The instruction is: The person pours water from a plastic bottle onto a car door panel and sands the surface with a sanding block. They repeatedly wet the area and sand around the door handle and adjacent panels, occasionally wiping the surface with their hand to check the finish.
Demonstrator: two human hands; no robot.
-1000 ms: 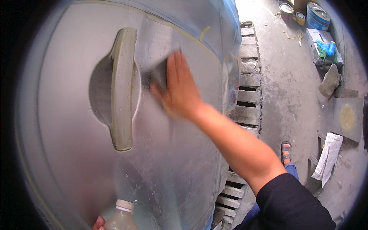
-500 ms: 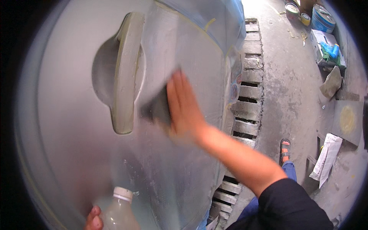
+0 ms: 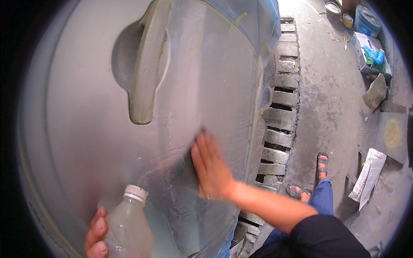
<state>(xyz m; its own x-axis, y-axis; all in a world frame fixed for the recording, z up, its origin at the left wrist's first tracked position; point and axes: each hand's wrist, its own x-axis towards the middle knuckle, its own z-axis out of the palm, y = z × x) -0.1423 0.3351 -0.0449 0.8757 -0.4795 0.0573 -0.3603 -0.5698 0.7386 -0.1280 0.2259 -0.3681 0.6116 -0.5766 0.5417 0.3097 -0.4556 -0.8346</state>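
Plastic bottle (image 3: 130, 230), probably light, squeezable, slippery; my left hand (image 3: 97, 234) grips its side, likely the surest hold; my right hand (image 3: 211, 167) lies flat over dark pad (image 3: 188, 168).

"How's the right hand (image 3: 211, 167)?"
"Flat, fingers (image 3: 204, 150) straight and together, its forearm (image 3: 271, 208) slanting off to its right."
"And the left hand (image 3: 96, 232)?"
"Lower, left of the right one, fingers curled."
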